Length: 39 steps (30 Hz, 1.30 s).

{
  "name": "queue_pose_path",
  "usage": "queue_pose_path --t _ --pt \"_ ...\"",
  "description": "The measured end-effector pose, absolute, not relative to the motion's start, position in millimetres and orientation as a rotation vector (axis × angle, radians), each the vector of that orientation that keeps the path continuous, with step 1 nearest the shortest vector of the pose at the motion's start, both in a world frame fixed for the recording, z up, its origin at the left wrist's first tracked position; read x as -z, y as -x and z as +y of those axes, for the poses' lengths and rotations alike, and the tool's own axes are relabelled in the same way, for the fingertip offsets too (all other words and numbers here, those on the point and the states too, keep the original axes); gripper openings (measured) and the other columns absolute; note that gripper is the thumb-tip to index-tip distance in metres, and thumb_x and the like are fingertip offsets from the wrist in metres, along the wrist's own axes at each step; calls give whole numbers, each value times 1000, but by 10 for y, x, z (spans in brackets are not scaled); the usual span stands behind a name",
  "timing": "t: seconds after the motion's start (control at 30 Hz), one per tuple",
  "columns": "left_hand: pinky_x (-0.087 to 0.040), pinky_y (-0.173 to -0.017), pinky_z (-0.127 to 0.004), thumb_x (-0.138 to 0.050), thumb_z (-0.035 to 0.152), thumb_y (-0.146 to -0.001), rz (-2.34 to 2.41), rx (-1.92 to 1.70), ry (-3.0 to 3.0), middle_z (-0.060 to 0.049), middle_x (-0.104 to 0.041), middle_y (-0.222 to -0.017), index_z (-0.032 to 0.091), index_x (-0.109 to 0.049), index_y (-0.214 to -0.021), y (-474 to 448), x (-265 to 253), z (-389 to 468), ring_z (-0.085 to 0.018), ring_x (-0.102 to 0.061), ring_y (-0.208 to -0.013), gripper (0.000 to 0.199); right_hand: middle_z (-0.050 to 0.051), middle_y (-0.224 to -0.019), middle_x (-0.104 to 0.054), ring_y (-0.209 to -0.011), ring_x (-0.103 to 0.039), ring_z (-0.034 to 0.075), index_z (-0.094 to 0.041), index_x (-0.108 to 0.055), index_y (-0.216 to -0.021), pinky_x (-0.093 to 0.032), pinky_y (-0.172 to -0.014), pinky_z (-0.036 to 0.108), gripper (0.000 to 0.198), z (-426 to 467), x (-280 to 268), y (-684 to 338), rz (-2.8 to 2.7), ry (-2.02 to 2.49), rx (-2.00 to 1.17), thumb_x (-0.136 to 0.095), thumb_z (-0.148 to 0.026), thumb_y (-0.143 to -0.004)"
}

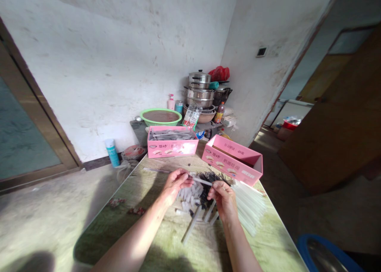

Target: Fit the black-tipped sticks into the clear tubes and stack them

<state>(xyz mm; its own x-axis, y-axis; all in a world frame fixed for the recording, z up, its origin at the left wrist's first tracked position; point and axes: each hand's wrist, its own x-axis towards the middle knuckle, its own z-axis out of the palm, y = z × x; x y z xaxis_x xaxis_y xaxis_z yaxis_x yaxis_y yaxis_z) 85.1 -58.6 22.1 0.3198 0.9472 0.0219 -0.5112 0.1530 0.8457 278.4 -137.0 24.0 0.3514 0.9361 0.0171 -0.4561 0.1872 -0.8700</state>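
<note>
A thin pale translucent tube (pixel 204 181) is stretched between my two hands above the table. My left hand (pixel 177 183) pinches its left end between thumb and fingers, while my right hand (pixel 224 196) grips the other end. Under them lie a heap of short whitish caps or tube pieces (pixel 187 196) and a tangle of thin black pieces (pixel 206 196). Several loose tubes (pixel 191 225) rest just in front of the heap. To the right of my right hand, a bundle of long pale tubes (pixel 250 208) is fanned out on the tabletop.
A pink box (pixel 172 149) full of greyish tubes stands at the table's (pixel 166 252) far edge. Another pink box (pixel 233 161) sits to its right. Behind are a green-rimmed basin (pixel 160 116), stacked pots (pixel 200 93) and bottles. A blue-rimmed tub (pixel 327 254) is at lower right.
</note>
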Motion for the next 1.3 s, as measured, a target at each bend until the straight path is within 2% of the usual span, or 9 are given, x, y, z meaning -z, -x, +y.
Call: queue_pose_path --t 0.13,0.33,0.5,0.7,0.8,0.93,1.3 --pt "-56 -72 -27 -92 44 -67 601 -1150 -944 -6 -73 -78 11 -75 -92 -844 -180 -568 -16 -69 -72 45 1 -57 -68 -47 -62 14 -17 -71 -73 -56 -47 25 26 -1375 -265 -2780 -641 912 -1084 -90 -35 -67" --pt "-49 -65 -24 -88 44 -73 576 -1203 -989 -4 -70 -86 15 -73 -104 -857 -167 -581 -12 -61 -68 46 1 -55 -66 -46 -60 14 -17 -71 -69 -55 -45 26 29 -1398 -340 -2759 -634 924 -1088 -92 -36 -63" --pt "-44 -59 -23 -89 38 -71 588 -1186 -1006 0 -64 -72 14 -73 -92 -850 -136 -560 -11 -55 -61 36 1 -56 -66 -48 -61 15 -17 -71 -69 -55 -46 26 29 -1411 -369 -2763 -647 921 -1089 -92 -36 -63" --pt "-43 -63 -25 -82 46 -79 618 -1159 -1182 -2 -63 -66 11 -80 -97 -836 -149 -563 -14 -55 -63 40 1 -56 -66 -48 -60 15 -17 -72 -69 -54 -46 26 29 -1397 -358 -2768 -650 919 -1083 -93 -36 -62" --pt "-43 -62 -25 -84 45 -76 614 -1153 -1189 -2 -65 -68 11 -78 -99 -847 -180 -579 -13 -54 -61 41 1 -56 -66 -48 -60 15 -17 -72 -69 -54 -46 26 30 -1394 -346 -2775 -649 921 -1078 -93 -37 -62" --pt "-43 -60 -25 -87 46 -71 600 -1158 -1147 0 -64 -69 13 -73 -91 -859 -197 -586 -12 -54 -59 42 1 -55 -66 -47 -59 15 -17 -71 -69 -54 -46 26 32 -1393 -341 -2778 -653 935 -1074 -93 -39 -61" --pt "-43 -59 -24 -85 47 -73 592 -1141 -1196 1 -60 -65 12 -71 -90 -856 -194 -585 -11 -53 -58 41 2 -55 -66 -47 -59 15 -17 -71 -69 -54 -45 26 32 -1382 -332 -2759 -659 954 -1070 -94 -38 -60"
